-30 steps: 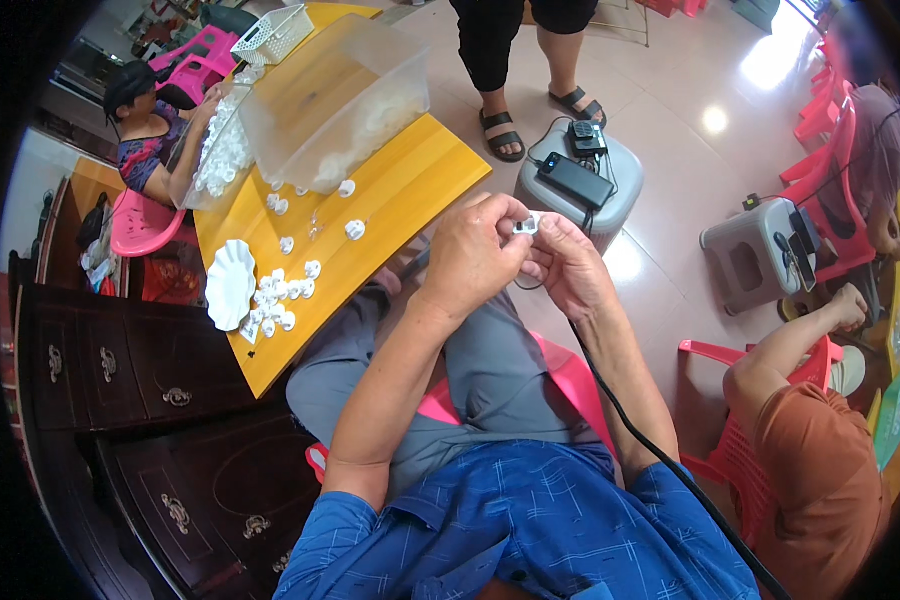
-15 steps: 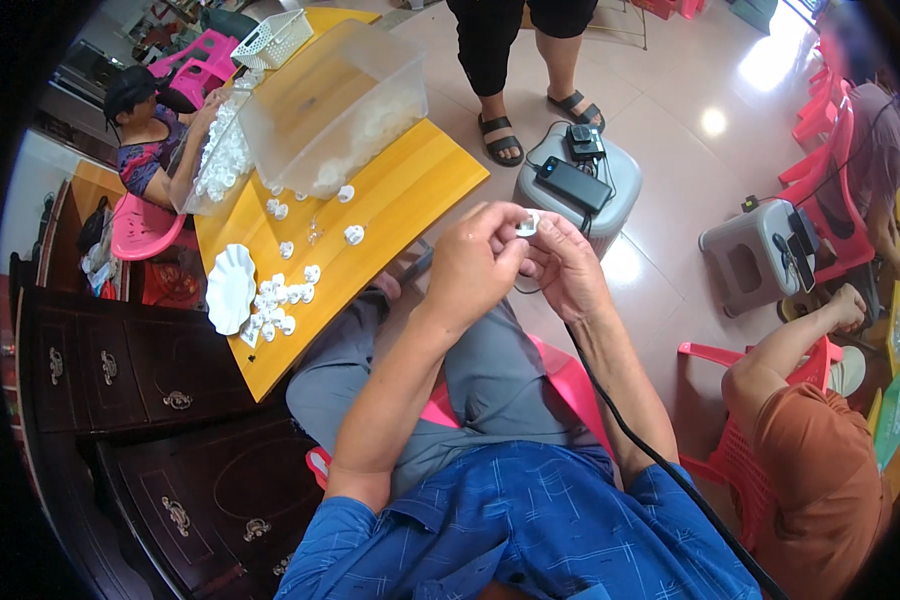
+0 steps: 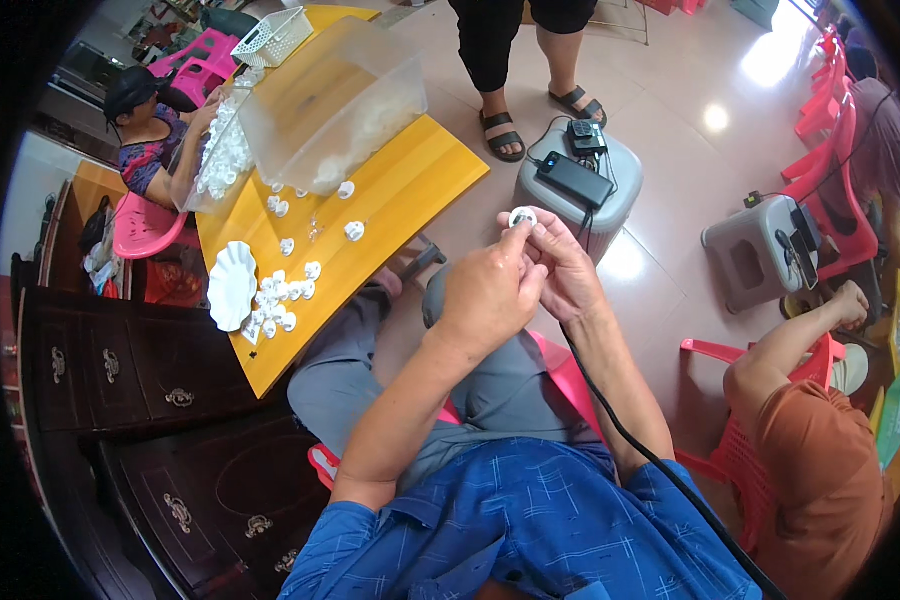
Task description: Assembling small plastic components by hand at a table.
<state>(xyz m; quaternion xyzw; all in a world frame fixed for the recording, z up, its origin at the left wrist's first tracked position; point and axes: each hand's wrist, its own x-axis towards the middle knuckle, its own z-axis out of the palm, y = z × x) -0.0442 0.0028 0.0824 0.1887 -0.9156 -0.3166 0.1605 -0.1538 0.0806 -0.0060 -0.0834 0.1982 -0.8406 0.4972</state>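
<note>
Standing by the table's near corner, a dark wooden cabinet (image 3: 198, 465) is fitted with metal handles. Toward the far half of the yellow table (image 3: 400, 190), a large clear tub (image 3: 315, 125) is set, with white pieces seen inside. Past the table's right corner, a grey stool (image 3: 610, 215) is placed on the floor. The right hand (image 3: 570, 275) is raised beyond that corner, its thumb and fingertips pinched narrow; the left hand (image 3: 492, 290) is bent alongside. By the table's left edge, near the near corner, a wavy white dish (image 3: 231, 287) is laid, with loose white pieces (image 3: 294, 291) clustered just beside it. Off the table, a small round white piece (image 3: 522, 216) is held in the right hand's pinch and touched by the left forefinger; whether anything else is gripped by the left hand cannot be told.
</note>
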